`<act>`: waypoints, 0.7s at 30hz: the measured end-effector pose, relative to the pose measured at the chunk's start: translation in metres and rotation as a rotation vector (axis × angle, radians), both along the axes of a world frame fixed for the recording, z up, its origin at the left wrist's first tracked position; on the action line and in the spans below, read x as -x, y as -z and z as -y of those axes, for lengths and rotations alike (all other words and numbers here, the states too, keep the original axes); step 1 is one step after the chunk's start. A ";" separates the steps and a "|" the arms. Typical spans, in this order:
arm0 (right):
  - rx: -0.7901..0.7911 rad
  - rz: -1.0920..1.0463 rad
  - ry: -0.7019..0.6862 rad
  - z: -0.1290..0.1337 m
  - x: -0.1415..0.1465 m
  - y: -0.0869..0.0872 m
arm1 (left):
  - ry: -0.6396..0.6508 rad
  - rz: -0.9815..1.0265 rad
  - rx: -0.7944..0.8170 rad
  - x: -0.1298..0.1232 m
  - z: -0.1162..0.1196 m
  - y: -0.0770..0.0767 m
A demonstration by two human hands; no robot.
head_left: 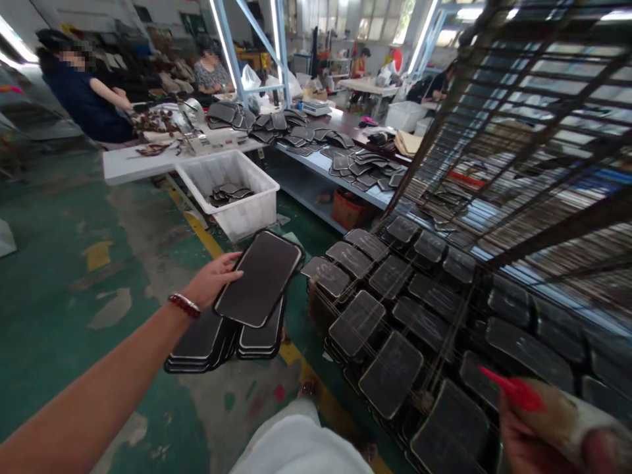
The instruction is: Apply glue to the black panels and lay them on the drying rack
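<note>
My left hand (217,280) grips the left edge of a dark rounded panel (259,280) with a pale border, thumb on top. Beneath it are two stacks of similar panels, a left stack (195,345) and a right stack (261,339); what supports them is hidden. At the lower right, my right hand (516,434) is wrapped round a squeeze bottle (567,408) with a red pointed nozzle (513,388). That bottle is over a wire rack (437,368) covered with rows of dark panels (390,375), some with shiny streaks.
A raised wire rack (518,131) slants up at the right. Ahead stands a white bin (247,214) with dark pieces inside. Panels are piled on a long bench (306,155) behind it. A co-worker (93,99) stands at the far left; other people are farther back.
</note>
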State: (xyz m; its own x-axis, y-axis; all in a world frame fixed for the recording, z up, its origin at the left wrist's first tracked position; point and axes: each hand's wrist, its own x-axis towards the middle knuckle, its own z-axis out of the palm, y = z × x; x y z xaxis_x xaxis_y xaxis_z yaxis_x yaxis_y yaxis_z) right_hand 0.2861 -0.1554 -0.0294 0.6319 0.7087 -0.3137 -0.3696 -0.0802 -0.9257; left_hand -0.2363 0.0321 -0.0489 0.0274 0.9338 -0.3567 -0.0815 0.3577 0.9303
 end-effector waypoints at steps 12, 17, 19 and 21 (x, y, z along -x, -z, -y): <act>-0.319 0.082 0.137 -0.027 0.021 -0.094 | 1.143 0.288 0.128 -0.205 0.004 -0.049; -0.316 0.154 0.073 -0.012 0.011 -0.095 | 1.298 0.237 0.133 -0.228 0.002 -0.069; -0.317 0.164 0.052 -0.008 0.008 -0.094 | 1.331 0.235 0.153 -0.234 0.001 -0.071; -0.322 0.171 0.037 -0.006 0.005 -0.093 | 1.334 0.243 0.164 -0.238 0.001 -0.072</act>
